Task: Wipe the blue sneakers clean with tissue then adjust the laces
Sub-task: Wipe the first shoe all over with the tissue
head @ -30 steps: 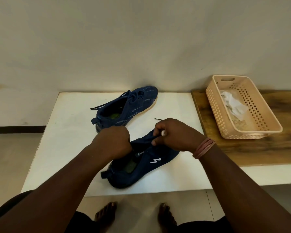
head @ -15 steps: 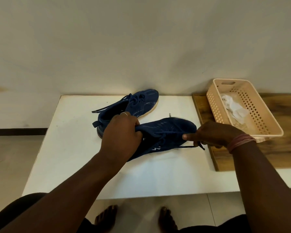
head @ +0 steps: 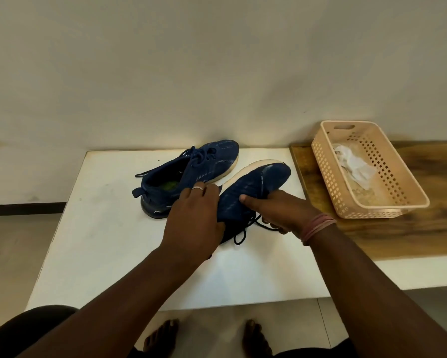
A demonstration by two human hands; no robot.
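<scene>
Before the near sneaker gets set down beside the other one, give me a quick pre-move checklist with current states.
1. Both hands on near sneaker: ok, left hand at heel end, right hand at midfoot.
2. Laces tidy: not ok, loops hang loose.
3. Far sneaker resting on white table: ok.
4. Tissue in basket: ok.
5. Sneaker wiped clean: cannot tell.

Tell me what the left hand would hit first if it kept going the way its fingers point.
Probably the far sneaker: the left hand, gripping the near sneaker, points up-table toward its heel side. Depth is unclear; it may already touch.
</scene>
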